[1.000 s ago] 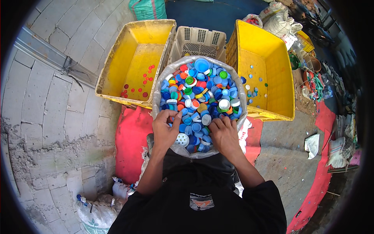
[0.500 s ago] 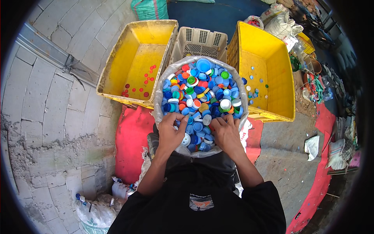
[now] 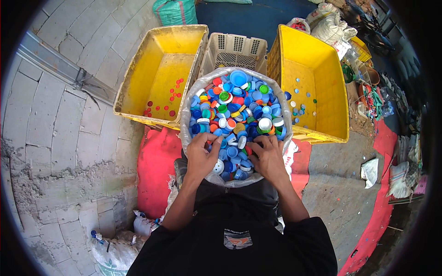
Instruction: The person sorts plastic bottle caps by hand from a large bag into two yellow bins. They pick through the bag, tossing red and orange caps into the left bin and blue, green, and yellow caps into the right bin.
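A sack [image 3: 186, 108] full of mixed plastic bottle caps [image 3: 238, 115], mostly blue, stands before me. My left hand [image 3: 201, 154] is at its near left side, thumb and fingertips drawn together in a pinch; what they hold, if anything, is too small to make out. Next to it lies a white cap with holes [image 3: 218, 166]. My right hand [image 3: 268, 157] reaches into the near right part of the heap, its fingers curled. A red bottle cap [image 3: 248, 150] shows between its index finger and thumb, partly covered by them. A white cap [image 3: 242, 142] stands tilted close by.
Beyond the sack stand a yellow crate [image 3: 161, 69] with several red caps at left, a whitish crate [image 3: 235, 48] in the middle, and another yellow crate [image 3: 313, 69] with blue, green and white caps at right. A stuffed sack [image 3: 113, 253] lies at lower left.
My right hand has shifted slightly among the caps. A red cap now shows at its fingertips, and the white cap beside them has tilted. My left hand stays nearly in place.
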The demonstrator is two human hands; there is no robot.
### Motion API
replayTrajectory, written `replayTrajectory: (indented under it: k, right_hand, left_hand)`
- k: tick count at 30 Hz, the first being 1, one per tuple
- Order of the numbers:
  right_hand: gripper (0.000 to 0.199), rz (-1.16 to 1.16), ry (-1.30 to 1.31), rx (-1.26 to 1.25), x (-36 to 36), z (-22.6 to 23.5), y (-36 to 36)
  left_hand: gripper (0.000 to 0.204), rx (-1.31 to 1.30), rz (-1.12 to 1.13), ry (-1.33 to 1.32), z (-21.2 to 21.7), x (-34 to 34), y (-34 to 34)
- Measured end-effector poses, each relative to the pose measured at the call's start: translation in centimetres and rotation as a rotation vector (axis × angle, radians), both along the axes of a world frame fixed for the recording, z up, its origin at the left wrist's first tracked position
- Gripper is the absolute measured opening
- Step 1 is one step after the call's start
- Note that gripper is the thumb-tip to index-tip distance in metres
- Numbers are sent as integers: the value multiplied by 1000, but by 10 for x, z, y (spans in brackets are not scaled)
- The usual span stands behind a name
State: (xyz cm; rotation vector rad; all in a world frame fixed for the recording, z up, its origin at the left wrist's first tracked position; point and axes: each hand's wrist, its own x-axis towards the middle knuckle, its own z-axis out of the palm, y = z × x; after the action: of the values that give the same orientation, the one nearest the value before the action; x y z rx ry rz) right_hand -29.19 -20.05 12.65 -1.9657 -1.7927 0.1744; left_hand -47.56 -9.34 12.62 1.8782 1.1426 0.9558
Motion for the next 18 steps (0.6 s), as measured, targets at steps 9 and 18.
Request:
replayTrajectory:
  k: [9, 18]
  right_hand:
    - [35, -176, 786, 317, 10, -12, -12]
    - [39, -251, 2117, 378, 3, -4, -34]
  left_hand:
    - [13, 105, -20, 152, 4, 3, 18]
    - [24, 404, 19, 437, -13, 10, 81]
